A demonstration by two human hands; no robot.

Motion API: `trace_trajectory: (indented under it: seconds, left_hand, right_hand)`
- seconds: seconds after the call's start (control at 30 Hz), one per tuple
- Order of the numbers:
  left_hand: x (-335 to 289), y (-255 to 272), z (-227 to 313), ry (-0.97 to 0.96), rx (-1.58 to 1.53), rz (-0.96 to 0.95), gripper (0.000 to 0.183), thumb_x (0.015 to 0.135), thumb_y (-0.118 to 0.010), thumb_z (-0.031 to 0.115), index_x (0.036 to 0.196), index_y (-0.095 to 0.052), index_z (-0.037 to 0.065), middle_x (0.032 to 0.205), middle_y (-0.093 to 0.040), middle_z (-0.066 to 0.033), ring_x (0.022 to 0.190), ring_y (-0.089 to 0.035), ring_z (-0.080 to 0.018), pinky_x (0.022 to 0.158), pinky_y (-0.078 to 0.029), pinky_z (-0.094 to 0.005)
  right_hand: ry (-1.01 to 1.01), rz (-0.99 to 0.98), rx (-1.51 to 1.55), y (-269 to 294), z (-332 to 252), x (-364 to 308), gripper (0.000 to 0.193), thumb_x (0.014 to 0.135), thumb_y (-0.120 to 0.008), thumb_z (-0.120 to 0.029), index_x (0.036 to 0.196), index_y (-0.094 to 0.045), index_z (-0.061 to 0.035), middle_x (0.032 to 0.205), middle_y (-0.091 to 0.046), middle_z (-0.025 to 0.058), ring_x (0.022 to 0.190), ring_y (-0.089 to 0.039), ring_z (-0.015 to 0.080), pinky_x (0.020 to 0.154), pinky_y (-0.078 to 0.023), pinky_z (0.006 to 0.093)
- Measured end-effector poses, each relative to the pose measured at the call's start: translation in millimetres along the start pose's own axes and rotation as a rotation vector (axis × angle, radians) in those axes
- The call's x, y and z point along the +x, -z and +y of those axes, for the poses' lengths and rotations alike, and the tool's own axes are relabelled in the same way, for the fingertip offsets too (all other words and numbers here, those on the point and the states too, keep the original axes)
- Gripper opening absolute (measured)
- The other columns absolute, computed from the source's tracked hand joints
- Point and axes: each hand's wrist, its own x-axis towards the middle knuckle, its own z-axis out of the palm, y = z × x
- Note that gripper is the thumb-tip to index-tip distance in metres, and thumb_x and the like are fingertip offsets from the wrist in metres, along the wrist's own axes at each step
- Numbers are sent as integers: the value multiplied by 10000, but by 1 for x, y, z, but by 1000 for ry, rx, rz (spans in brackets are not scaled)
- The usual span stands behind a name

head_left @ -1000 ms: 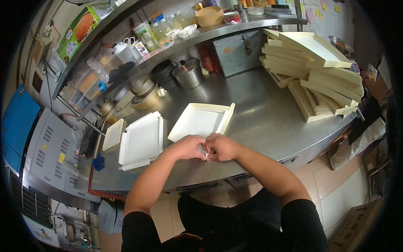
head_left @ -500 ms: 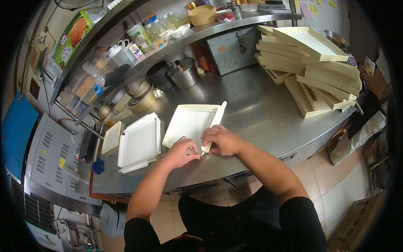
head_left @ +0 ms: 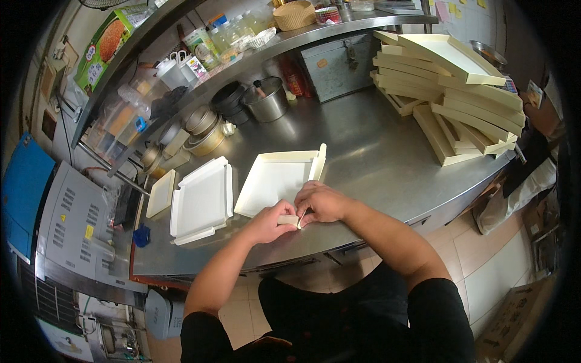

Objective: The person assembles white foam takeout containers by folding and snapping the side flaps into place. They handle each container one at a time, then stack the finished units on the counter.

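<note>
A shallow cream cardboard tray (head_left: 275,172) lies in front of me on the steel counter, its right wall partly raised with a tab sticking up at the far corner. My left hand (head_left: 272,222) pinches the near wall close to the near right corner. At that same corner my right hand (head_left: 319,202) grips the right wall between thumb and fingers, and the two walls meet between my hands. Left of this tray lies a flatter cardboard tray blank (head_left: 201,199) with folded edges, and beyond it a small cream cardboard piece (head_left: 161,193).
Many finished cardboard trays are stacked (head_left: 466,97) at the far right. A metal box (head_left: 339,66), a steel pot (head_left: 265,101) and round tins (head_left: 203,130) stand along the back under a shelf (head_left: 357,24). Another person's arm (head_left: 544,115) shows at the right edge.
At the near right corner the near wall has come upright between my left fingers. My right hand has shifted slightly right, and both hands are closer around the corner.
</note>
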Motion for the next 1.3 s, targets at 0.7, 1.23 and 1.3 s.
trace_trajectory:
  seconds: [0.7, 1.23, 1.3]
  left_hand:
    - [-4, -27, -25, -426, 293, 420, 263, 766, -973, 206, 890, -762, 109, 969, -734, -27, 955, -657, -290, 868, -532, -410]
    - [-1, -22, -8, -212, 335, 137, 297, 851, -898, 320, 895, -681, 123, 933, -710, -20, 954, -668, -276, 944, -467, -427]
    - [-3, -20, -7, -169, 394, 128, 264, 856, -868, 293, 898, -672, 122, 938, -709, -27, 963, -670, -281, 950, -468, -435]
  right_hand:
    - [-100, -15, 93, 2, -4, 1, 231, 726, -958, -239, 890, -815, -163, 949, -737, -2, 1059, -659, 258, 1046, -461, 425]
    - [-45, 24, 57, -2, -1, -1, 239, 747, -948, -274, 919, -815, -174, 968, -738, -4, 1057, -663, 260, 996, -468, 431]
    - [-29, 21, 57, -4, 0, 0, 243, 768, -937, -276, 943, -804, -173, 980, -739, 5, 1059, -663, 268, 987, -473, 439]
